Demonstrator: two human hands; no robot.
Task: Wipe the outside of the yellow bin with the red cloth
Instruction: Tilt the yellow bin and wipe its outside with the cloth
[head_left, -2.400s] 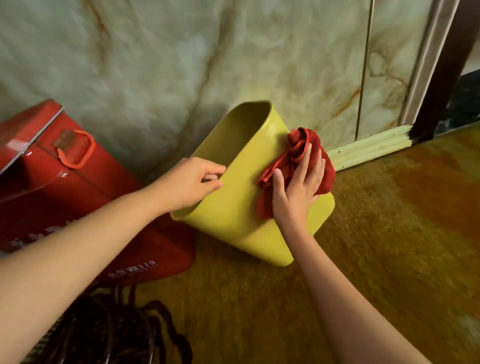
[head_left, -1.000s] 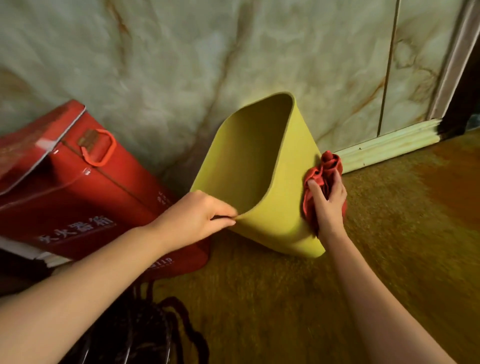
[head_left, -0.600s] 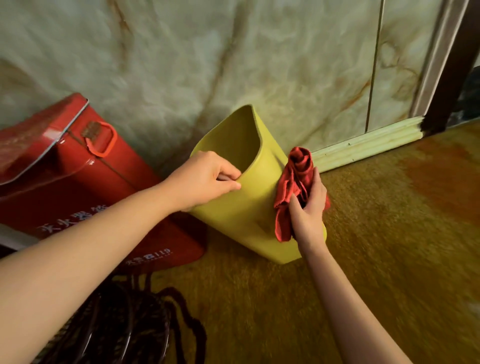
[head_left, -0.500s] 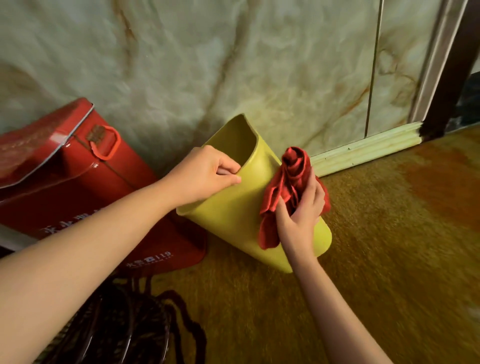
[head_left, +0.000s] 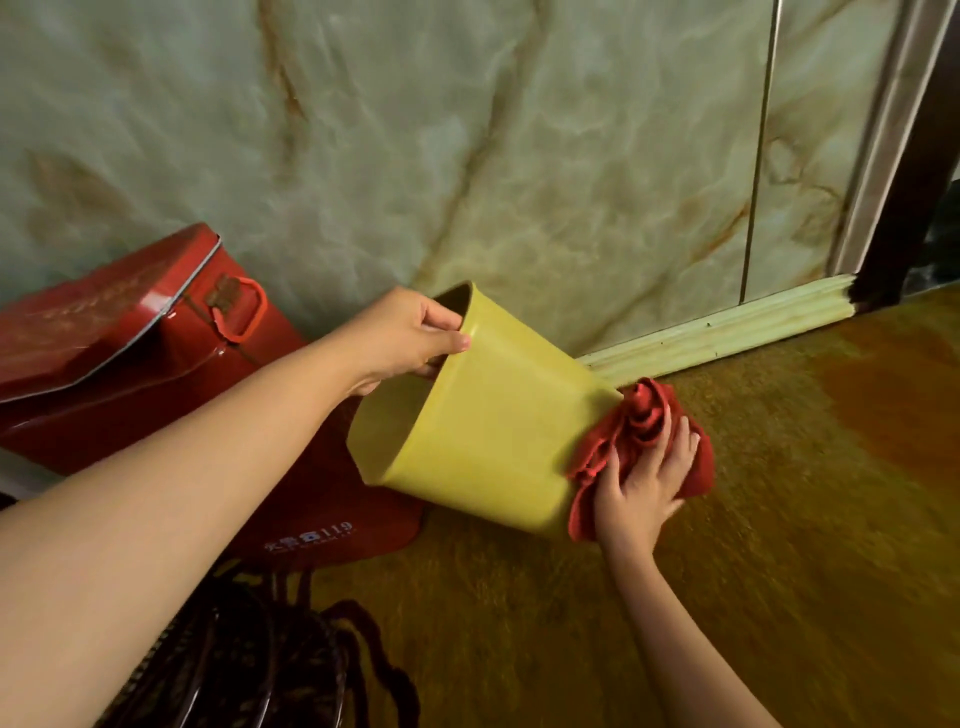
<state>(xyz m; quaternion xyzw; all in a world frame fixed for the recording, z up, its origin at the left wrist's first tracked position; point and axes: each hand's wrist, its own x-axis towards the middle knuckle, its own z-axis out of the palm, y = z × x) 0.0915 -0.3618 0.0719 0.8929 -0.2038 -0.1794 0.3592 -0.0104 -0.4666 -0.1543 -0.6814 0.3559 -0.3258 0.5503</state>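
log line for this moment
left hand: grips bin rim, bin tilted | right hand: presses cloth on bin base

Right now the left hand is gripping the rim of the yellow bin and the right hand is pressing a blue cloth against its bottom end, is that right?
Not quite: the cloth is red, not blue. The head view shows the left hand gripping the rim of the yellow bin while the right hand presses the cloth against its bottom end.

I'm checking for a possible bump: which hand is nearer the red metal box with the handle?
Left. The left hand grips the yellow bin's rim just right of the red box; the right hand presses the red cloth at the bin's base, farther right.
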